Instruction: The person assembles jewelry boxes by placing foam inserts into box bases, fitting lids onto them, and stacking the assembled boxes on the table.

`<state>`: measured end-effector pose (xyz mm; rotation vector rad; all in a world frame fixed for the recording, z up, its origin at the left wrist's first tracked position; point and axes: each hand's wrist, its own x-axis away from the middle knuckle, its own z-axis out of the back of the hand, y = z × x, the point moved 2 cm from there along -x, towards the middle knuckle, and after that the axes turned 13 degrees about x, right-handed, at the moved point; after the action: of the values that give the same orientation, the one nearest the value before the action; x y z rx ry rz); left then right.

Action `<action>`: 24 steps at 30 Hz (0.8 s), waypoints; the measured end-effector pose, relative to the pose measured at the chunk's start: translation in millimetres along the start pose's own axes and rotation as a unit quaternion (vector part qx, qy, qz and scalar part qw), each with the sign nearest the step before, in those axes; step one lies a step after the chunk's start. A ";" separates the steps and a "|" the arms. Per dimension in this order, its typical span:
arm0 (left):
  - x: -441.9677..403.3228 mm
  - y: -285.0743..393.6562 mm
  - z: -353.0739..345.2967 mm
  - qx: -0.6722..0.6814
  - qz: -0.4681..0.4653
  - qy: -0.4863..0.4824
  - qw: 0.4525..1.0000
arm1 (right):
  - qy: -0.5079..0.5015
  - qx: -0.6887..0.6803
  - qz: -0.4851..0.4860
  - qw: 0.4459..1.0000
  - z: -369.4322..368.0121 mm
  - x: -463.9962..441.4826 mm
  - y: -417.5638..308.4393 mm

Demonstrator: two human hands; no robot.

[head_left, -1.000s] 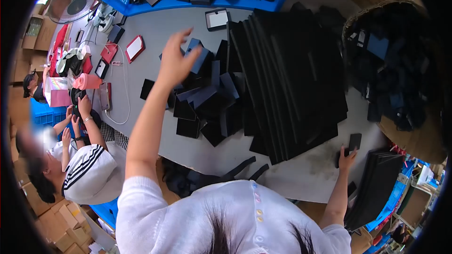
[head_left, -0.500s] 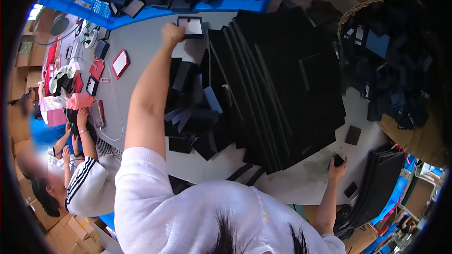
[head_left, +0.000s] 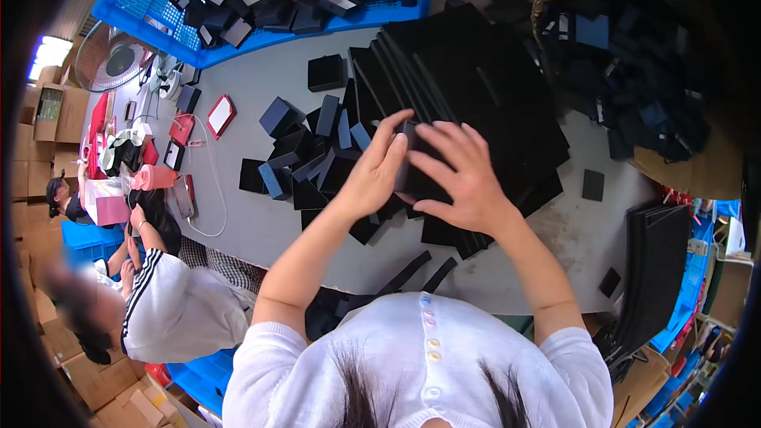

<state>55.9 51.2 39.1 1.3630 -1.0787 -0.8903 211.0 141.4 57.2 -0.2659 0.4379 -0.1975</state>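
A small dark box (head_left: pixel 420 182) is between my hands, in front of the large black stack. My left hand (head_left: pixel 374 176) grips its left side, with the thumb along the near edge. Over the box's right side, my right hand (head_left: pixel 468 178) has its fingers spread, seeming to touch the top; they are slightly blurred. The inside of the box is hidden by my fingers. Behind the hands lies the stack of black foam-like sheets (head_left: pixel 491 71). To the left is a heap of dark boxes and lids (head_left: pixel 297 150).
A blue crate (head_left: pixel 238 51) of small boxes stands at the back. One black box (head_left: pixel 325 73) sits before it. At right are a large carton (head_left: pixel 666 162) of dark pieces, a small black piece (head_left: pixel 593 185) and more black sheets (head_left: pixel 658 269). Another person (head_left: pixel 174 301) works at left.
My left hand has come back from the open box near the crate to the middle. My right hand has moved left from the table's right side, and both now meet at a dark box.
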 end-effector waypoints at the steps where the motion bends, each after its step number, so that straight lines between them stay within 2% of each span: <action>1: 6.5 -2.2 -7.0 0.005 -0.003 0.013 1.000 | -0.009 0.014 0.025 1.000 -7.6 1.1 -2.8; 2: 10.2 -4.6 -12.6 0.011 -0.003 0.029 1.000 | 0.007 0.000 0.037 0.999 -11.2 3.5 -5.0; 3: 10.3 -1.6 -19.3 -0.032 -0.114 0.036 0.992 | 0.024 -0.037 0.030 0.999 -13.0 6.1 -3.0; 4: 20.2 -4.1 -21.6 0.056 -0.002 0.014 0.998 | 0.040 -0.076 0.022 0.996 -14.5 9.2 -1.6; 6: 21.9 8.8 -25.8 0.127 0.061 -0.011 0.990 | 0.168 -0.143 -0.045 0.974 -14.2 12.5 -0.7; 7: 22.4 10.1 -27.7 0.130 0.060 -0.013 0.990 | 0.181 -0.225 -0.129 0.949 -15.7 15.9 -1.0; 8: 22.8 10.6 -29.0 0.158 0.064 -0.003 0.985 | 0.180 -0.222 -0.130 0.949 -15.9 18.3 -4.7; 10: 17.9 4.5 -27.9 0.183 0.065 0.002 0.981 | 0.121 -0.419 -0.311 0.844 -23.7 21.0 -0.1; 11: 15.9 -2.2 -26.9 0.148 0.058 0.000 0.987 | 0.132 -0.427 -0.327 0.832 -27.7 22.9 2.4; 15: 19.5 7.2 -36.8 0.091 0.046 0.003 0.995 | 0.158 -0.377 -0.361 0.838 -34.8 23.1 7.4; 17: 16.0 2.5 -31.1 0.091 0.052 0.008 0.994 | 0.159 -0.352 -0.328 0.862 -38.4 20.9 9.0; 18: 12.1 -0.2 -23.7 0.090 0.052 0.013 0.994 | 0.185 -0.389 -0.334 0.839 -35.5 24.9 11.5; 19: 8.7 -3.6 -5.8 0.019 0.019 0.005 1.000 | 0.210 -0.425 -0.337 0.814 -28.2 31.3 17.2; 20: 7.3 18.5 10.8 0.056 0.105 -0.011 0.993 | 0.227 -0.355 -0.346 0.838 -11.6 44.1 37.5; 21: 4.8 17.8 45.2 -0.103 0.080 -0.079 0.988 | 0.274 -0.198 -0.368 0.866 -3.6 65.8 70.1; 22: 1.3 31.2 73.3 -0.156 0.111 -0.117 0.975 | 0.300 -0.111 -0.447 0.835 7.6 91.3 100.9; 23: -5.7 37.3 101.5 -0.183 0.106 -0.084 0.974 | 0.339 -0.022 -0.492 0.802 2.4 144.7 154.4; 24: -23.0 37.2 129.1 -0.274 0.075 0.003 0.959 | 0.328 -0.007 -0.570 0.754 6.4 192.5 197.4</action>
<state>-77.4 35.9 63.0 0.8114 -0.8321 -0.9802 410.5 282.6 -70.6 -0.4564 0.9377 -1.5396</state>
